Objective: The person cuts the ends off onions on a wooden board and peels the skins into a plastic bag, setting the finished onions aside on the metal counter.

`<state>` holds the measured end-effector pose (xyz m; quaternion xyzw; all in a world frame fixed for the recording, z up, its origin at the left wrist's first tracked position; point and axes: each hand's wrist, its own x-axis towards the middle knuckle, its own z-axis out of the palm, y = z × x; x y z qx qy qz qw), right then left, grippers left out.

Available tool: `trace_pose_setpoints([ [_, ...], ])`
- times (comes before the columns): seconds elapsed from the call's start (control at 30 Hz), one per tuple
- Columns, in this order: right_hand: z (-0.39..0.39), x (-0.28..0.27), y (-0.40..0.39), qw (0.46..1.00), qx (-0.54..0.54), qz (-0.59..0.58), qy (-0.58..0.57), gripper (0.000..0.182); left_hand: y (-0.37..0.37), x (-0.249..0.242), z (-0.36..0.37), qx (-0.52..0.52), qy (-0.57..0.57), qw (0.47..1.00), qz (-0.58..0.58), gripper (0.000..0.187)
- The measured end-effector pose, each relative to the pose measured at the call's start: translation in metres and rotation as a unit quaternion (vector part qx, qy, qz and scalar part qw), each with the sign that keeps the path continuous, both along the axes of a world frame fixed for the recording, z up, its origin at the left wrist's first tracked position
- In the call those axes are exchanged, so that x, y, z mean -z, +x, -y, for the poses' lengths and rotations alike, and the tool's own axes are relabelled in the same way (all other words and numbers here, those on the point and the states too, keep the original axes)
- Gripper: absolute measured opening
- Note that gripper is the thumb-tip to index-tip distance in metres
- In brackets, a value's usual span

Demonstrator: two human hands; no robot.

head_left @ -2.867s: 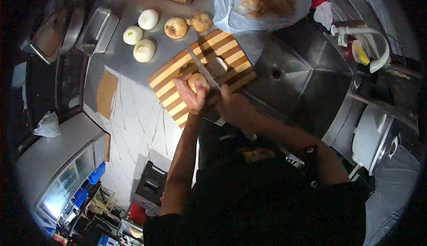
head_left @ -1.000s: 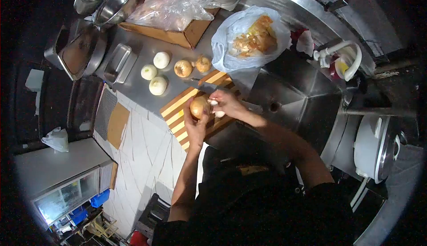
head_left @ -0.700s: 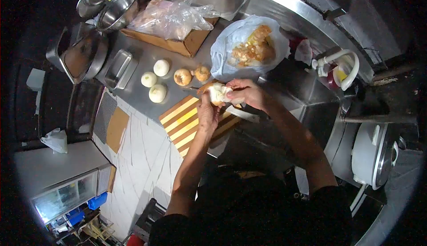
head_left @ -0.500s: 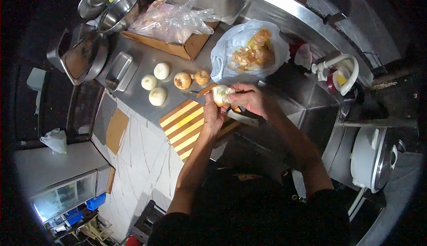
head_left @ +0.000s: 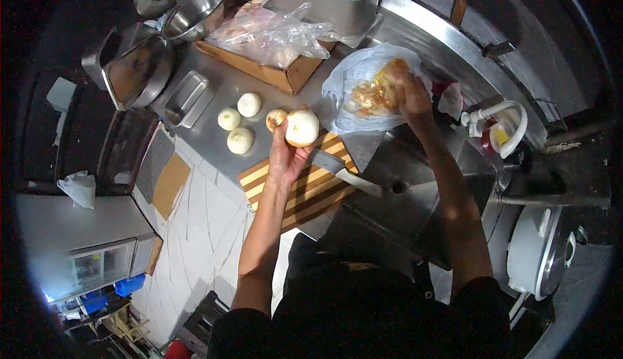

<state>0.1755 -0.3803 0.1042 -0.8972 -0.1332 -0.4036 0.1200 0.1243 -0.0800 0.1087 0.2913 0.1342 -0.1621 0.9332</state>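
Note:
A peeled white onion (head_left: 302, 128) sits in my left hand (head_left: 289, 159), fingers curled round its lower side, above the striped cutting board (head_left: 269, 193). My right hand (head_left: 414, 99) is over the pale plastic bag (head_left: 334, 86), its fingers stretched out at the brown onion skins (head_left: 373, 99); the fingertips are blurred. A knife (head_left: 359, 182) with a white handle lies across the board, its blade towards my left hand. Behind the held onion an unpeeled onion (head_left: 275, 119) shows in part. Several peeled onions, one of them this onion (head_left: 239, 140), rest on the steel counter to the left.
A cardboard box (head_left: 259, 72) with clear plastic stands at the back, near a large steel container (head_left: 324, 2). A small steel pan (head_left: 187, 99) and metal bowls (head_left: 195, 15) are at the left. On the right are the dark sink (head_left: 415, 171) and a white faucet (head_left: 513, 112).
My right hand has left the onion and moved up and right to the bag of skins. The onion now shows a smooth white side in my left hand. The knife is now in plain view on the board.

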Motion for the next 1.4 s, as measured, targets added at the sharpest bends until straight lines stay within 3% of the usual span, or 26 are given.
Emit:
trace_pose_setpoints([
  [0.03,0.006,0.008,0.017,1.0,-0.002,0.001,0.001,0.031,-0.001,-0.001,-0.001,-0.002,0.001,1.0,0.001,0.043],
  [0.1,0.011,0.021,0.042,0.982,-0.028,0.016,-0.186,0.033,-0.002,-0.003,-0.005,-0.013,0.012,1.0,0.005,0.042],
  [0.2,-0.002,0.029,0.038,0.98,-0.053,0.007,-0.193,0.034,-0.007,-0.003,-0.028,0.034,0.007,0.999,0.041,0.048],
  [0.27,-0.024,0.055,0.019,0.991,-0.007,-0.03,-0.131,0.033,-0.009,-0.006,-0.038,0.031,-0.022,0.998,0.052,0.047],
  [0.33,-0.079,0.045,-0.038,0.94,-0.022,-0.338,-0.036,0.02,-0.013,-0.006,-0.043,0.023,-0.033,0.998,0.039,0.046],
  [0.37,-0.101,0.01,-0.07,0.861,-0.096,-0.5,-0.006,0.032,-0.014,-0.006,-0.043,0.015,-0.043,0.998,0.04,0.046],
  [0.47,-0.129,0.018,-0.126,0.85,-0.12,-0.513,0.01,0.047,-0.017,-0.015,-0.036,0.002,-0.052,0.998,0.031,0.045],
  [0.53,-0.129,0.064,-0.127,0.723,0.03,-0.658,0.207,0.066,-0.016,-0.019,-0.035,-0.004,-0.049,0.999,0.021,0.045],
  [0.57,-0.127,0.091,-0.132,0.724,0.029,-0.657,0.207,0.066,-0.015,-0.019,-0.035,0.029,-0.075,0.995,0.057,0.046],
  [0.6,-0.121,0.12,-0.139,0.768,0.007,-0.619,0.163,0.064,-0.014,-0.02,-0.035,0.062,-0.101,0.989,0.092,0.047],
  [0.63,-0.117,0.118,-0.144,0.808,-0.013,-0.576,0.118,0.062,-0.016,-0.026,-0.034,0.064,-0.103,0.988,0.094,0.047],
  [0.67,-0.106,0.116,-0.15,0.81,-0.011,-0.574,0.119,0.062,-0.017,-0.033,-0.036,0.057,-0.122,0.989,0.062,0.048],
  [0.73,-0.096,0.046,-0.158,0.825,-0.152,-0.509,0.193,0.054,-0.025,-0.061,-0.029,-0.016,-0.094,0.995,0.02,0.046],
  [0.77,-0.095,0.032,-0.158,0.826,-0.152,-0.507,0.193,0.054,-0.023,-0.058,-0.03,-0.016,-0.095,0.995,0.022,0.046],
  [0.83,-0.094,0.008,-0.159,0.791,-0.086,-0.414,0.442,0.035,-0.02,-0.052,-0.031,0.037,-0.094,0.994,0.045,0.043],
  [0.87,-0.094,-0.023,-0.149,0.644,0.094,-0.563,0.51,0.036,-0.02,-0.061,-0.017,-0.008,-0.032,0.999,0.026,0.039],
  [0.9,-0.087,-0.021,-0.14,0.643,0.098,-0.561,0.512,0.036,-0.014,-0.061,-0.01,0.044,-0.03,0.999,0.008,0.038],
  [0.97,-0.068,-0.014,-0.125,0.62,-0.139,-0.401,0.659,0.038,-0.002,-0.044,0.012,0.066,-0.052,0.996,-0.01,0.035],
  [1.0,-0.062,-0.017,-0.116,0.624,-0.134,-0.394,0.662,0.038,0.003,-0.037,0.023,0.077,-0.051,0.995,-0.025,0.035],
  [1.07,-0.052,-0.022,-0.101,0.786,-0.149,-0.322,0.506,0.046,0.014,-0.031,0.045,0.111,-0.025,0.993,-0.031,0.032],
  [1.1,-0.05,-0.03,-0.095,0.788,-0.145,-0.32,0.506,0.046,0.018,-0.026,0.054,0.118,-0.005,0.993,-0.024,0.031],
  [1.17,-0.055,-0.047,-0.088,0.904,-0.085,-0.305,0.288,0.056,0.026,-0.024,0.07,0.122,0.001,0.992,-0.036,0.03],
  [1.23,-0.064,-0.05,-0.085,0.889,-0.059,-0.343,0.296,0.065,0.029,-0.024,0.083,0.122,0.006,0.991,-0.046,0.029],
  [1.33,-0.073,-0.048,-0.088,0.962,-0.103,-0.193,0.162,0.077,0.031,-0.026,0.093,0.081,0.018,0.996,-0.034,0.027],
  [1.4,-0.071,-0.047,-0.089,0.958,-0.084,-0.226,0.155,0.075,0.034,-0.029,0.097,0.095,-0.007,0.995,-0.042,0.023],
])
